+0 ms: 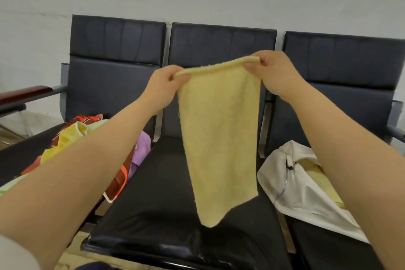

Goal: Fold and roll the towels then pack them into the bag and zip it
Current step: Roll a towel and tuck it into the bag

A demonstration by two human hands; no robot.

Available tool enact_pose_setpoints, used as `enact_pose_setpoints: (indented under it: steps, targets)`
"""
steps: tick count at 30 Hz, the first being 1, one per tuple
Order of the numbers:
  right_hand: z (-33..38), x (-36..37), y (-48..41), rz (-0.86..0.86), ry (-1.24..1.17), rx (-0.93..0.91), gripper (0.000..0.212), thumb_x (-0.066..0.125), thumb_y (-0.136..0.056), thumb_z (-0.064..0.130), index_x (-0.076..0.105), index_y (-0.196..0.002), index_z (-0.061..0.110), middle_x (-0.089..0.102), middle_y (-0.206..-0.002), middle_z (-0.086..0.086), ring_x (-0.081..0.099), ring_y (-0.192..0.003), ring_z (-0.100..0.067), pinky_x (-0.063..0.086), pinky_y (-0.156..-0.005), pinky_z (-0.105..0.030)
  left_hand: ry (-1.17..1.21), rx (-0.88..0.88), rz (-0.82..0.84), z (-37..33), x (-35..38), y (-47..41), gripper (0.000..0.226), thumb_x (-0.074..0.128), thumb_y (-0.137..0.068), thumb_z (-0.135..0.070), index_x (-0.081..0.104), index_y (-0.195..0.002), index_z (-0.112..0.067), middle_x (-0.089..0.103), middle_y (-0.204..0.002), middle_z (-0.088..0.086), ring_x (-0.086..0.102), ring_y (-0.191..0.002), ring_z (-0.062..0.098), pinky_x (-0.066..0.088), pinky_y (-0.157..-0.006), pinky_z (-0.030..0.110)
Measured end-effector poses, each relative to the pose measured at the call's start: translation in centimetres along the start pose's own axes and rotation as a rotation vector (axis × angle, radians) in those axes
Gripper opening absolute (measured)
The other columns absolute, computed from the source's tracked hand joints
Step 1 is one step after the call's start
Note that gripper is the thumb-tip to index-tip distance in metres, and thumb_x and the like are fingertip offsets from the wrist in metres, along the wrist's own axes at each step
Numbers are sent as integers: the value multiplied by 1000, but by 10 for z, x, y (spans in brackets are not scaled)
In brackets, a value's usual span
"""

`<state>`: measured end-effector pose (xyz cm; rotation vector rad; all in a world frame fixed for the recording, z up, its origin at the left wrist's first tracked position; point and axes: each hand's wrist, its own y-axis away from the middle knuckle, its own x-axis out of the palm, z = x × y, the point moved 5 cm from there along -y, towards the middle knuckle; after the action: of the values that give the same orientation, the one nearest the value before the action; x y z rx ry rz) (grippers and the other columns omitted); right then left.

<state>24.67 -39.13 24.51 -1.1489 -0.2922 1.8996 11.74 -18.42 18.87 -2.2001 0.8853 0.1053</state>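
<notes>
A pale yellow towel point(219, 133) hangs folded lengthwise in the air above the middle seat. My left hand point(164, 87) pinches its top left corner and my right hand point(271, 72) pinches its top right corner. The towel's lower end tapers to a point just above the seat cushion. A white bag point(295, 186) lies open on the right seat, its zipper undone, with something pale yellow inside. A heap of other towels point(87, 138), yellow, green, purple and orange-red, sits on the left seat, partly hidden by my left forearm.
A row of three dark padded seats point(166, 193) stands against a pale wall. A wooden armrest point(24, 93) sticks out at the far left. A metal armrest is at the far right edge.
</notes>
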Motion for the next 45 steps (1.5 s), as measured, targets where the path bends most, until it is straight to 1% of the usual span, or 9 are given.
enact_pose_setpoints:
  steps: [3,8,16,22,28,32,35,40,45]
  targets:
    - [-3,-4,2,-8,192,-19,35,50,-99,29,47,-70,10,46,-68,-4,41,-62,-16,35,-60,-31,-28,15,-2,-16,-1,-7,8,50,-97,-20,58,-96,-23,56,-84,-10,52,-77,4,45,-72,23]
    - [-20,-11,4,-17,29,39,22,61,-92,19,65,-94,-3,67,-93,-22,64,-82,-30,55,-82,-47,-143,143,65,-28,2,-7,21,63,-89,-15,51,-105,-20,54,-87,-4,52,-75,9,46,-68,18]
    - [-25,-20,14,78,-150,89,14,68,-89,14,70,-103,12,72,-97,-1,70,-88,-9,57,-76,-23,-780,431,405,-41,18,11,23,57,-91,-36,51,-101,-16,49,-91,-7,48,-81,15,41,-70,31]
    - [-29,-24,13,126,-239,107,22,61,-94,23,69,-107,8,68,-98,-15,62,-85,-22,54,-86,-42,-313,155,328,-32,0,-1,20,66,-88,-23,58,-103,-14,62,-93,-2,58,-78,13,51,-68,27]
    - [-41,-11,2,120,-346,236,18,58,-95,23,67,-100,7,52,-61,7,32,-50,-8,23,-49,-23,-54,-207,247,-15,7,-16,14,44,-99,-22,54,-96,-13,50,-69,-2,45,-59,10,37,-53,23]
    - [-57,12,-10,70,-191,335,10,56,-96,18,62,-96,10,56,-71,-2,51,-53,-8,40,-45,-18,-261,-274,227,1,24,-24,15,40,-98,-19,50,-103,-10,55,-70,7,52,-57,17,38,-52,27]
    - [-69,31,-19,-5,-238,369,7,55,-97,11,61,-99,10,63,-87,-8,66,-66,-13,59,-62,-24,-194,-329,121,14,33,-35,13,38,-97,-14,47,-106,-13,59,-86,7,68,-68,20,54,-59,32]
    - [-77,39,-29,-167,-275,283,21,56,-93,1,58,-83,19,67,-98,-9,71,-82,-16,60,-75,-27,-50,-284,-54,26,42,-51,13,37,-97,-9,47,-105,-12,56,-106,8,66,-82,20,57,-76,42]
    - [-99,47,4,-105,-192,333,12,64,-86,7,61,-83,18,67,-89,-3,69,-84,-17,60,-77,-32,-5,-253,121,54,51,-21,5,52,-92,-13,56,-95,-16,63,-102,9,65,-92,19,58,-76,36]
